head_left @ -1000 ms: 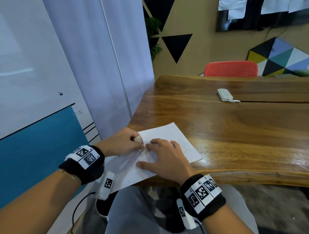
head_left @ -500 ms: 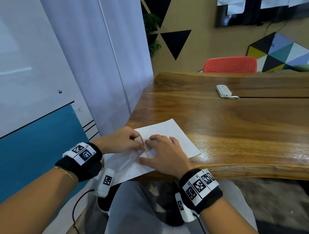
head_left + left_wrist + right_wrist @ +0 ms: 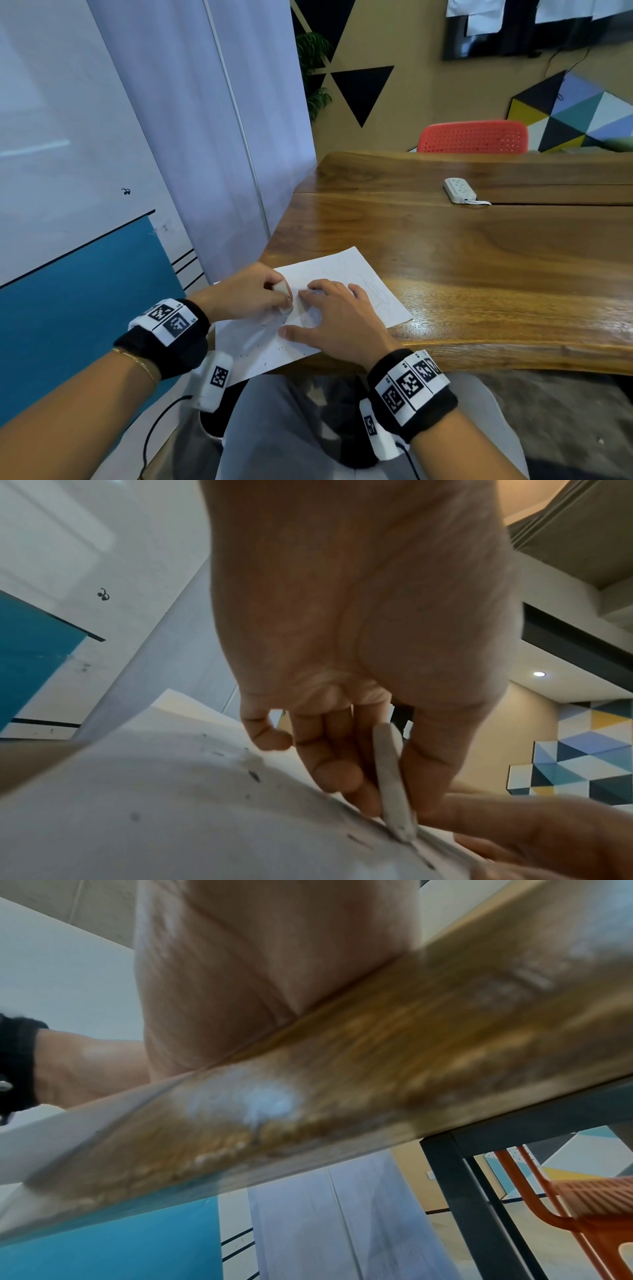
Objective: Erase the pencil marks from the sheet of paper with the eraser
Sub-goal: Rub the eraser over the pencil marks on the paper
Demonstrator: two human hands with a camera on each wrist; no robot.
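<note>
Pinching a white eraser (image 3: 392, 783) between thumb and curled fingers, the left hand (image 3: 246, 293) sets its lower tip on the sheet of paper (image 3: 346, 270). Sheet: lies at the near left corner of the wooden table (image 3: 479, 260), near edge overhanging; faint pencil marks (image 3: 378, 294) on the right part; dark crumbs (image 3: 253, 776) scattered on the near part. Right hand (image 3: 337, 318): palm down, fingers spread flat, pressing the sheet just beside the eraser, holding nothing.
</note>
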